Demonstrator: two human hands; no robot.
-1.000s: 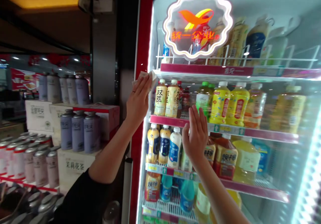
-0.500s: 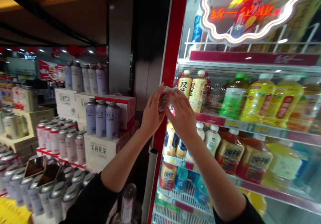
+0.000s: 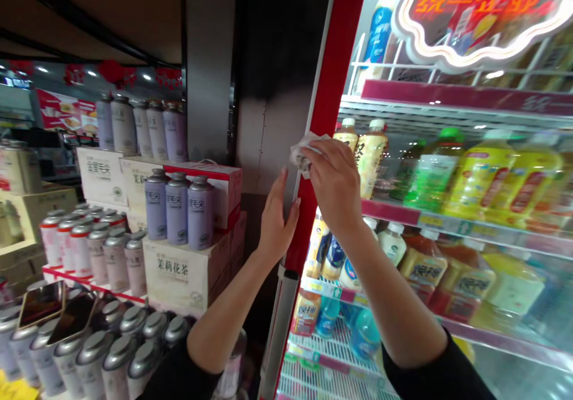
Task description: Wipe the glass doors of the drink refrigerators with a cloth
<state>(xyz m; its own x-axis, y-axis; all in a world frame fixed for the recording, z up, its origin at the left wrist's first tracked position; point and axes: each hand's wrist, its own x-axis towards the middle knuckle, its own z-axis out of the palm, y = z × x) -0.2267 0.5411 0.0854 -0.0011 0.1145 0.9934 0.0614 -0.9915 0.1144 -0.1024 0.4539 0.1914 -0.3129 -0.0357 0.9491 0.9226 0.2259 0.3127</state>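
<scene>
A crumpled white tissue [image 3: 308, 151], with a greyish patch on it, is pinched in the fingers of my right hand [image 3: 335, 188]. It is held up in front of the red door frame [image 3: 344, 48] of a glass-fronted drinks fridge. Lower and to the left, my left hand [image 3: 278, 221] is raised with its fingers apart and nothing in it, close to the frame's left edge. Below that hand is the grey door handle [image 3: 280, 322]. Whether the tissue touches the frame, I cannot tell.
Behind the glass, bottled drinks [image 3: 478, 173] stand on several shelves under a lit sign [image 3: 478, 6]. Left of a dark pillar [image 3: 208, 71], lilac cans [image 3: 178, 209] stand on white boxes [image 3: 176, 274]. Two phones [image 3: 42, 307] lie on silver-topped cans at lower left.
My hands were together around the tissue and have come apart. The left has let go and dropped lower; the right keeps the tissue. The view has shifted slightly.
</scene>
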